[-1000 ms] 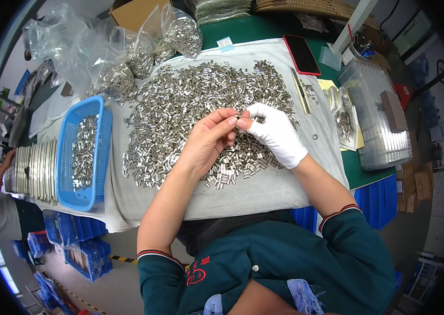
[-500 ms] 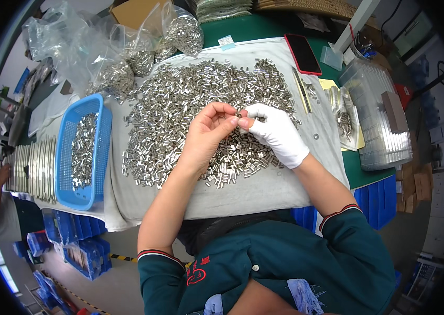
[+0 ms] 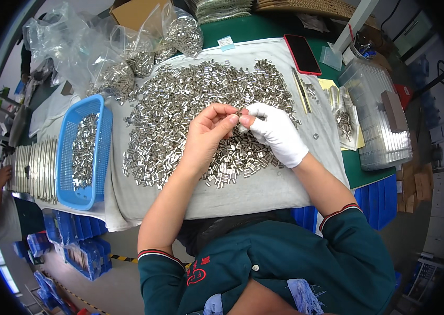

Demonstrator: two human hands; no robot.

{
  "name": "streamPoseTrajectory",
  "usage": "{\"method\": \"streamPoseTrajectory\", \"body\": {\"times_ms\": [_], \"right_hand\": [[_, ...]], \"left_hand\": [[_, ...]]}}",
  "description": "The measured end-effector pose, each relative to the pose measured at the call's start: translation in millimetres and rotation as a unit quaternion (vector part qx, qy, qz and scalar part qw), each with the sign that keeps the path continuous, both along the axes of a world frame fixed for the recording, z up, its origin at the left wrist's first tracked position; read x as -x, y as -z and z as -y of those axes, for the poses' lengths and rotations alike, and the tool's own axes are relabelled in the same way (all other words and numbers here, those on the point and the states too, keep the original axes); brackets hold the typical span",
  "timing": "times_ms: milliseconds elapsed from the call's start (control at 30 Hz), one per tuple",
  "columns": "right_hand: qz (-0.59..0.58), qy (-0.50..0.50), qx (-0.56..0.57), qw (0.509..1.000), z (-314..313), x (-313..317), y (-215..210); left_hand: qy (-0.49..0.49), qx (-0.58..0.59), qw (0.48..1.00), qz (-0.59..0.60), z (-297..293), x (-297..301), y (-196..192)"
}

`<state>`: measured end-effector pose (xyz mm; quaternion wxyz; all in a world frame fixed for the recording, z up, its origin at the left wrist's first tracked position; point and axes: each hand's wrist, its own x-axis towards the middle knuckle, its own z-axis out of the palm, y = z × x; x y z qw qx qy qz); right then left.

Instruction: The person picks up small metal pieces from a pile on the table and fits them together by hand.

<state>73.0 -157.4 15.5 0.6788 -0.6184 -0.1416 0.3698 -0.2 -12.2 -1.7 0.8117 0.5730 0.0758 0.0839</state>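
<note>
Over a wide spread of small shiny metal cylinders [image 3: 180, 105], my two hands meet at the fingertips. Bare and pinched, my left hand [image 3: 209, 134] has thumb and forefinger on one small metal cylinder [image 3: 239, 113], mostly covered by the fingers. My right hand [image 3: 279, 135] wears a white glove with bare fingertips showing and pinches the same piece from the other side. The loose cylinders lie on a pale grey cloth [image 3: 190, 202] beneath both hands.
At the left, a blue basket [image 3: 105, 152] contains more cylinders. Clear bags [image 3: 184, 34] of cylinders stand at the back left. A red-edged phone [image 3: 303, 54], tweezers [image 3: 302, 90] and stacked clear trays [image 3: 372, 115] are at the right. Another person's hand [image 3: 4, 174] shows at far left.
My hands stay almost in place, with only a slight shift of the fingers around the piece. At far left, the other person's arms have moved slightly.
</note>
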Motion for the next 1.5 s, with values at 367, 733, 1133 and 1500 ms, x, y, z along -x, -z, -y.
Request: {"method": "streamPoseTrajectory", "body": {"times_ms": [367,733,1133,1500], "right_hand": [[0.22,0.061,0.027,0.973,-1,0,3],[0.109,0.068,0.033,0.991,-2,4,0],[0.029,0.038,-0.049,0.998,-4,2,8],[-0.018,0.012,-0.07,0.997,-1,-3,10]], "left_hand": [[-0.008,0.032,0.999,-0.011,6,-3,1],[-0.015,-0.055,0.996,0.072,7,-6,11],[0.051,0.057,0.996,0.055,4,-1,-1],[-0.089,-0.305,0.929,0.188,1,-1,2]]}}
